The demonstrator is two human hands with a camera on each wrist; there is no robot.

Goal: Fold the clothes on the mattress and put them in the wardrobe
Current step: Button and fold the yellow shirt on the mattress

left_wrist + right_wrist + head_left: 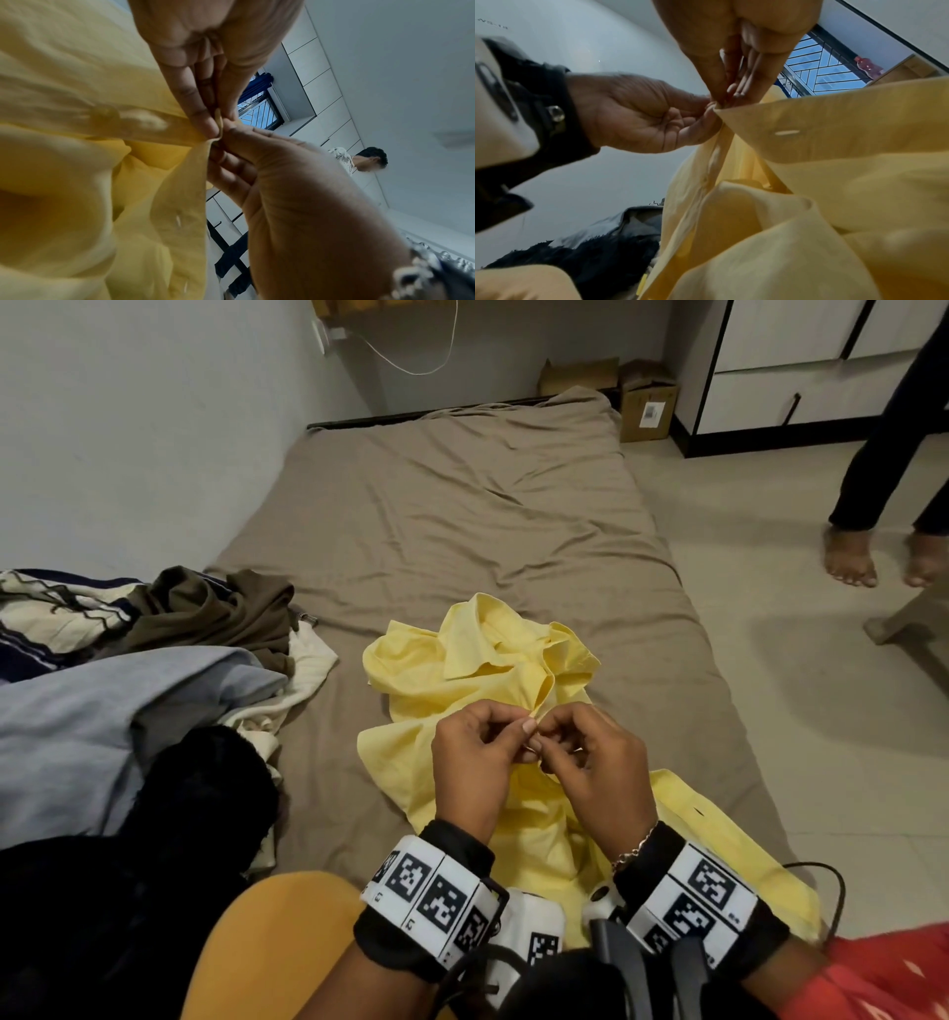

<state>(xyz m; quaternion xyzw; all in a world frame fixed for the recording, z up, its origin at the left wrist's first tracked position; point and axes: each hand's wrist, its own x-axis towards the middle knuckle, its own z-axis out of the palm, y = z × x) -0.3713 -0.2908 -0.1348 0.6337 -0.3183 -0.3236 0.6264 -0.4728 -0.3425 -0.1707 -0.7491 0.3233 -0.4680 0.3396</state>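
Nearest, two hands meeting over the near end of the mattress (462, 505): left hand (475, 762) and right hand (590, 765) fingertip to fingertip, each pinching an edge of the yellow shirt (462, 670). Seen from the wrists, left fingers (200, 113) nipping one strip of the front placket, right fingers (734, 89) nipping the other at the same spot, a buttonhole (786, 133) showing just beside the grip and a button (704, 179) lower on the opposite strip. Probably fastening or aligning the front before any fold, so early in the job; not one garment visibly folded. Next, likely seating the button through its hole, which calls for a fine thumb-and-finger push while keeping both strips taut and level, then laying the shirt flat. Rest of the shirt crumpled on the brown sheet, collar toward the far side, hem trailing near and right. To the left, a heap of unfolded clothes (128, 670), grey, dark, brown and patterned. Farther off, bare rumpled mattress, then cardboard boxes (647, 405) at the far end. Far right, the wardrobe (780, 367), doors closed, and a standing person's legs (883, 454) on the floor before it.
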